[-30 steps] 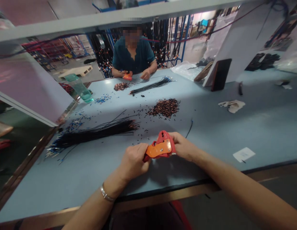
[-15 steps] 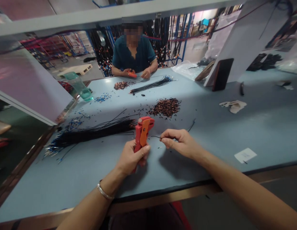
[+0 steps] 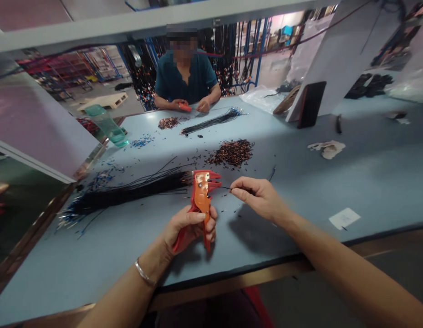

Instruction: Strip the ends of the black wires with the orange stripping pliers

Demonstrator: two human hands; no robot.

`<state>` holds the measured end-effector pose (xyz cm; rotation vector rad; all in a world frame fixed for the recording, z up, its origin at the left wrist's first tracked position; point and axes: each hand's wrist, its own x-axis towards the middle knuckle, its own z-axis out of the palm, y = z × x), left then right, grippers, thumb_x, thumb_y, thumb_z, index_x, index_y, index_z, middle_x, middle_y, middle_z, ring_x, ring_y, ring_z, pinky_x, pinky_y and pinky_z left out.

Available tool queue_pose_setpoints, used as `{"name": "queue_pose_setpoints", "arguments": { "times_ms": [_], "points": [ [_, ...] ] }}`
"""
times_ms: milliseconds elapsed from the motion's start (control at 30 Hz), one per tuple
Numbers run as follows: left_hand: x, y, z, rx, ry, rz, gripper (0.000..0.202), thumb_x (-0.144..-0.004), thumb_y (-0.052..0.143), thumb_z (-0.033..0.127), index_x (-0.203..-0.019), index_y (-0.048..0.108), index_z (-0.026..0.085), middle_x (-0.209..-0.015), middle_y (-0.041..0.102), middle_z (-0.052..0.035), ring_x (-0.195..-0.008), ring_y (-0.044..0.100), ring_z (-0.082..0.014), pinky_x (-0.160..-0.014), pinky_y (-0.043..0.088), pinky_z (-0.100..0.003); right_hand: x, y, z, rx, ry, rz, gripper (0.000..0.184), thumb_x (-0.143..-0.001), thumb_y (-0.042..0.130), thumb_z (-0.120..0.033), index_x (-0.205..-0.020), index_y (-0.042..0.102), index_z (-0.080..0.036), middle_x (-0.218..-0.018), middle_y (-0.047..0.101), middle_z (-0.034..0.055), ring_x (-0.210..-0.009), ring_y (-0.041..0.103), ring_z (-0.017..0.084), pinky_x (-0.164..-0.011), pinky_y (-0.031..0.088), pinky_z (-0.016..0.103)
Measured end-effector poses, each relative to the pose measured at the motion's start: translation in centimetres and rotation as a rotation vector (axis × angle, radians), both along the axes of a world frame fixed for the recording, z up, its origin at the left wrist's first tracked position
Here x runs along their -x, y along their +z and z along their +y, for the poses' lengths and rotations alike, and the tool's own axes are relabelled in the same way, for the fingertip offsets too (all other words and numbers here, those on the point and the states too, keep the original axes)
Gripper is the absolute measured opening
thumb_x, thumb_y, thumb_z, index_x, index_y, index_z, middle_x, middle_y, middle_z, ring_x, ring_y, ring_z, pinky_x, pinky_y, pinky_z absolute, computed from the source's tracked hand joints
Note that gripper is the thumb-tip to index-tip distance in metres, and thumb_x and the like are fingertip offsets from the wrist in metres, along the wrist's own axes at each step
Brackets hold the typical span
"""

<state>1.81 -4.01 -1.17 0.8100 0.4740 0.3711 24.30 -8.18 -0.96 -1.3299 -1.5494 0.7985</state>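
Observation:
My left hand (image 3: 192,225) is wrapped round the handles of a red and orange wire stripper (image 3: 201,191), held upright with its jaws facing right. Between thumb and fingertips my right hand (image 3: 255,196) pinches a thin black wire (image 3: 225,187). One end of the wire reaches the stripper's jaws; whether it lies between them I cannot tell. Its other end, bluish at the tip, sticks out behind my right hand. Left of the stripper lies a thick bundle of black wires (image 3: 129,193) with blue and silvery ends. Beyond it sits a heap of small black and coppery offcuts (image 3: 233,152).
Across the table (image 3: 293,182) a co-worker (image 3: 186,77) holds a red tool beside another wire bundle (image 3: 211,121). A green bottle (image 3: 107,125) stands at the left. A dark phone (image 3: 311,105) leans on a post at the right, behind a crumpled cloth (image 3: 329,148) and a paper label (image 3: 344,218).
The stripper has turned so its jaws face the wire, and its handles have spread apart. My right hand has brought the wire's end up to the jaws.

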Motion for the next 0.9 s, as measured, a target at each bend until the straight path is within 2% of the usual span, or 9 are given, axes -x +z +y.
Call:
{"name": "queue_pose_setpoints", "arguments": {
  "times_ms": [167,400,600,900],
  "points": [
    [0.04,-0.18,-0.24,-0.019,-0.080,0.011,0.030,-0.071,0.067,0.031,-0.092,0.064,0.009,-0.066,0.058,-0.0031,-0.057,0.058,-0.0154,-0.059,0.045,-0.029,0.05,0.14,-0.18,0.020,-0.025,0.040,0.021,-0.085,0.055,-0.037,-0.081,0.060,-0.017,-0.059,0.046,-0.0039,-0.053,0.035,0.008,-0.051,0.029,0.023],
    [0.17,0.06,-0.57,-0.053,-0.109,0.050,0.032,-0.070,0.068,0.032,-0.092,0.064,0.009,-0.067,0.058,-0.0041,-0.057,0.057,-0.0154,-0.056,0.045,-0.028,0.05,-0.04,-0.36,-0.008,-0.047,0.002,0.022,-0.085,0.056,-0.039,-0.079,0.061,-0.018,-0.054,0.040,-0.0055,-0.050,0.031,0.008,-0.048,0.026,0.022],
    [0.23,0.04,-0.52,-0.061,-0.119,0.058,0.033,-0.069,0.068,0.033,-0.092,0.065,0.010,-0.067,0.059,-0.0045,-0.057,0.058,-0.0158,-0.056,0.046,-0.028,0.05,0.38,-0.50,-0.093,-0.066,-0.056,0.020,-0.086,0.055,-0.035,-0.076,0.061,-0.018,-0.058,0.049,-0.0026,-0.055,0.040,0.009,-0.052,0.032,0.022],
    [0.36,-0.03,-0.46,-0.073,-0.130,0.049,0.032,-0.071,0.066,0.031,-0.094,0.065,0.009,-0.068,0.059,-0.0049,-0.058,0.058,-0.0160,-0.058,0.046,-0.029,0.08,0.50,-0.53,-0.055,-0.086,-0.067,0.022,-0.085,0.055,-0.035,-0.076,0.063,-0.017,-0.057,0.048,-0.0032,-0.051,0.036,0.008,-0.049,0.029,0.022]
  ]
}}
